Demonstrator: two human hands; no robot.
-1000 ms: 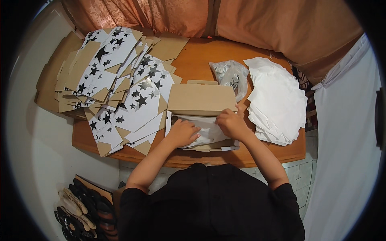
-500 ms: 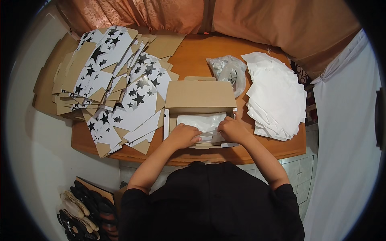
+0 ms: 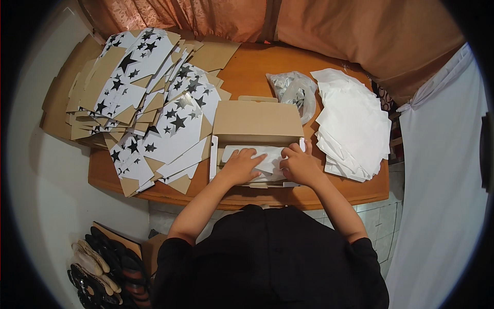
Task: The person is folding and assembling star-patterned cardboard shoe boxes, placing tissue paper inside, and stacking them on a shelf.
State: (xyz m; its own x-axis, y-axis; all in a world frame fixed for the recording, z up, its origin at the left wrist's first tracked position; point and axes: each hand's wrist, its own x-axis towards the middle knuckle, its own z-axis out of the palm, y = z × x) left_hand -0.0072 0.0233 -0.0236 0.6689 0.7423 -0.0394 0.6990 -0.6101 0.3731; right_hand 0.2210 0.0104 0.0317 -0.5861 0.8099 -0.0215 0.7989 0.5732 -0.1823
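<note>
An open cardboard box (image 3: 257, 123) lies in front of me on the wooden table (image 3: 247, 67), its brown lid flap standing up at the far side. A folded white paper sheet (image 3: 267, 154) lies inside it. My left hand (image 3: 242, 166) presses flat on the left part of the sheet. My right hand (image 3: 298, 164) rests on its right part, fingers curled at the box's right wall. Both hands touch the paper inside the box.
A big fanned pile of flat box blanks, white with black stars (image 3: 149, 103), covers the table's left. A stack of white paper sheets (image 3: 352, 123) lies at the right, a clear plastic bag (image 3: 294, 92) behind the box. An orange curtain (image 3: 309, 26) hangs behind. Shoes (image 3: 100, 268) lie on the floor.
The white sheet has gone down into the box and both hands have moved inward over it, pressing it flat. The box lid now stands more upright.
</note>
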